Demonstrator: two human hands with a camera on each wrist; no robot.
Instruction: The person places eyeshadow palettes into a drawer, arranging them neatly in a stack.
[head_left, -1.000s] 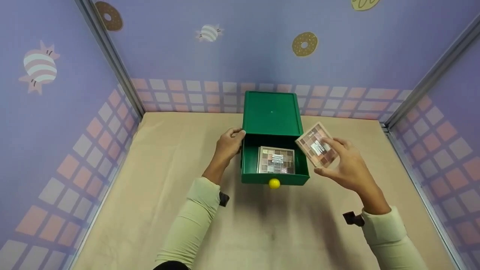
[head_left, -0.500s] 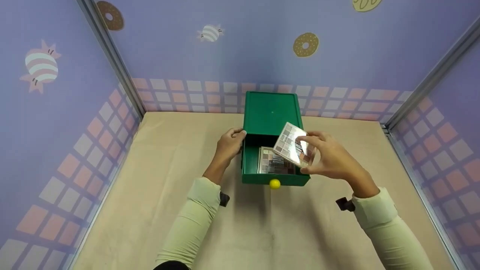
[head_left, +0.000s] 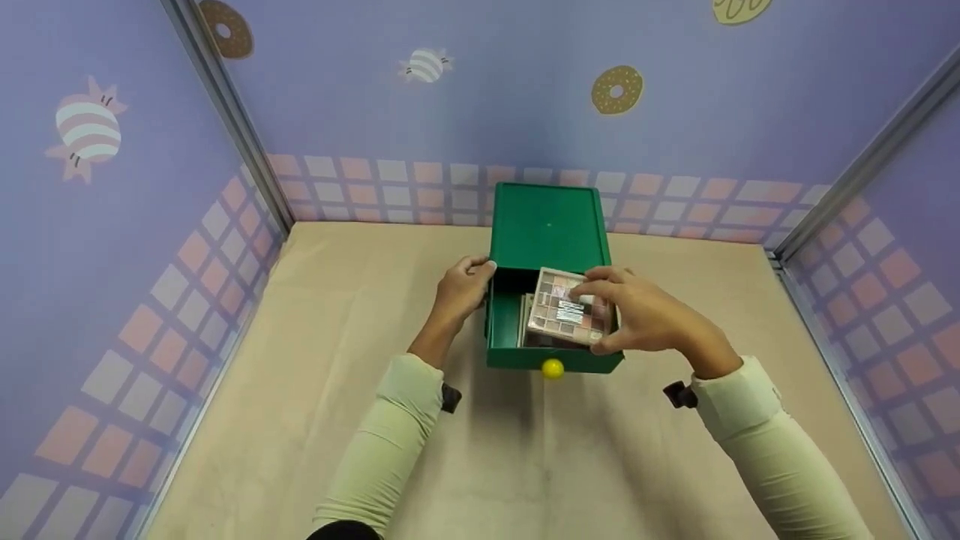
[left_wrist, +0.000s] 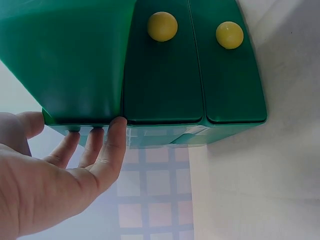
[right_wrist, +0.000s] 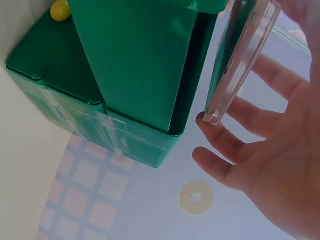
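Note:
A green drawer cabinet stands against the back wall with its top drawer pulled out by a yellow knob. My left hand holds the cabinet's left front edge; in the left wrist view its fingers touch the side and the thumb lies near the top corner. Tilted over the drawer is an eyeshadow palette, which my right hand grips by its right side. Beneath it, only the left edge of another palette shows inside the drawer. The right wrist view shows the held palette edge-on.
Two lower drawers with yellow knobs are shut. Beige cloth covers the table. Patterned walls enclose the back and both sides, with metal posts at the corners.
My right hand has carried the palette leftward from beside the cabinet to over the drawer, lowering and levelling it across the palette inside. My left hand keeps its hold on the cabinet.

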